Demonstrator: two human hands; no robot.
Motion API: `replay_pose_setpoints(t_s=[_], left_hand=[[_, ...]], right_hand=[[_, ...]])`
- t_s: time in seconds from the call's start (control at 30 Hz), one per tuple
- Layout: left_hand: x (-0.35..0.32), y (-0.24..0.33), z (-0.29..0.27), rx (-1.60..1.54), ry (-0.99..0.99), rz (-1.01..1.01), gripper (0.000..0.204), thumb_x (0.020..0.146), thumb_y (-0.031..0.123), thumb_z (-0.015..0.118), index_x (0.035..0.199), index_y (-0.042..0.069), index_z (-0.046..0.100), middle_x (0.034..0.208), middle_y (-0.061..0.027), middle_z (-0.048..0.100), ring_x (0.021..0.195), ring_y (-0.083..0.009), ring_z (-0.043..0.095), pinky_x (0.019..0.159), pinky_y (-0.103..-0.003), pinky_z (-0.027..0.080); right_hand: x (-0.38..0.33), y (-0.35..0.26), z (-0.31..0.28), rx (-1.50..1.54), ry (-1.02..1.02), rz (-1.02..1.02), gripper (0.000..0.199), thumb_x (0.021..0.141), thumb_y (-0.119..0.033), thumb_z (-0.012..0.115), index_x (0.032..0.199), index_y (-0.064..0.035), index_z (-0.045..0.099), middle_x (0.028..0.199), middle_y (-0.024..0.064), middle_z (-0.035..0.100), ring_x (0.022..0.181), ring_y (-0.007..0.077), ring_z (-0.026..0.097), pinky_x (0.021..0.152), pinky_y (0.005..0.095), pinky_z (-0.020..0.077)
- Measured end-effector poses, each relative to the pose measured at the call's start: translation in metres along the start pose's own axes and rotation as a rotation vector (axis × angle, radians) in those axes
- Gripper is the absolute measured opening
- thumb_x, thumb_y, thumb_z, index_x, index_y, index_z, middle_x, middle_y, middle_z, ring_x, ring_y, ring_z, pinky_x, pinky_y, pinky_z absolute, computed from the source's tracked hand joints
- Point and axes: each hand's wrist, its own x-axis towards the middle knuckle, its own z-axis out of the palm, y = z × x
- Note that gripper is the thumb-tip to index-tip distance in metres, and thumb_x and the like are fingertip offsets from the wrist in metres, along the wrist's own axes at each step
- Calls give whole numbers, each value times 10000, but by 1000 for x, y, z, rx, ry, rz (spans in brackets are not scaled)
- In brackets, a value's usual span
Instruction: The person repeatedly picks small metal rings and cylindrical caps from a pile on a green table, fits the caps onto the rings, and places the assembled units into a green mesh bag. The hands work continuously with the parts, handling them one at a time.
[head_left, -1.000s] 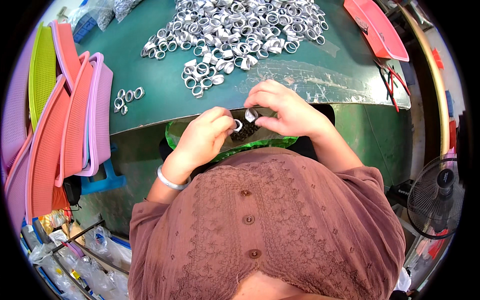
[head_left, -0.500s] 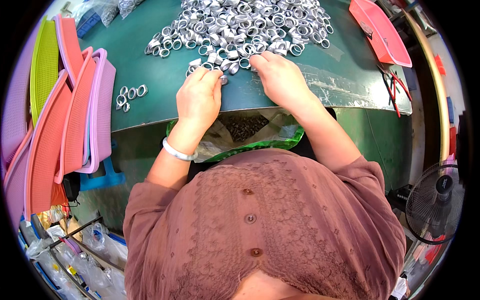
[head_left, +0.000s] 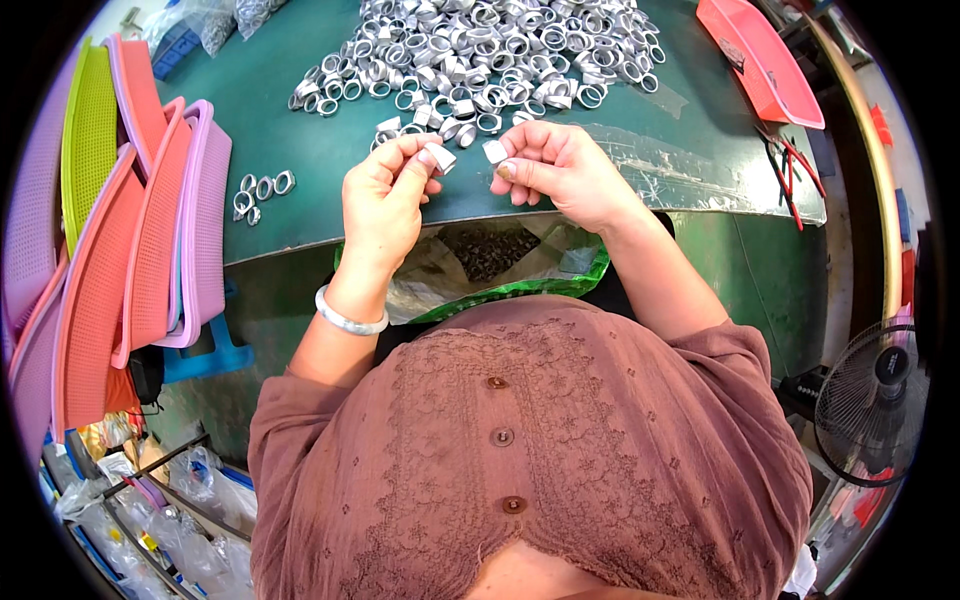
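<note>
Between the thumb and fingers of my left hand is a silver metal ring, its flat face turned up. My right hand pinches a second ring the same way, partly covered by the fingers. Both hands are raised over the near edge of the green table, a short gap between them. Just beyond them spreads a large heap of silver rings. A small group of rings lies apart on the left.
Stacked plastic baskets in several colours stand at the left. On the right are a pink tray and red-handled pliers. Below the table edge sits an open bag with small dark pieces inside. A fan stands lower right.
Both hands have drawn back from the heap's near edge and turned, each now showing a ring in its fingers. The right hand has come closer to the table's edge.
</note>
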Motion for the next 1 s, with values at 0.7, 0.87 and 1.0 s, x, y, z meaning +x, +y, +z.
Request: replay_pose_setpoints(t_s=[0.7,0.87,1.0], left_hand=[[-16,-2,5,-677,-267,-463,177,886,82,531,1023,-12,592,764,-72,638,595,-118,592,528,-215,483],[-22,-2,3,-560,-299,-472,171,881,71,521,996,-17,611,739,-62,637,560,-110,577,512,-210,471],[-35,-1,2,249,-424,-373,163,850,73,534,945,12,652,713,-91,654,555,-153,606,520,-239,468]], right_hand=[[-19,5,7,-7,-82,-180,136,848,5,580,984,10,587,850,16,624,767,75,571,709,231,478],[-23,7,3,-131,-124,-220,141,827,7,593,968,-3,598,830,24,632,756,92,585,694,242,481],[-28,0,-3,-595,-245,-308,183,771,-4,633,951,-32,615,788,73,644,722,156,614,664,278,487]])
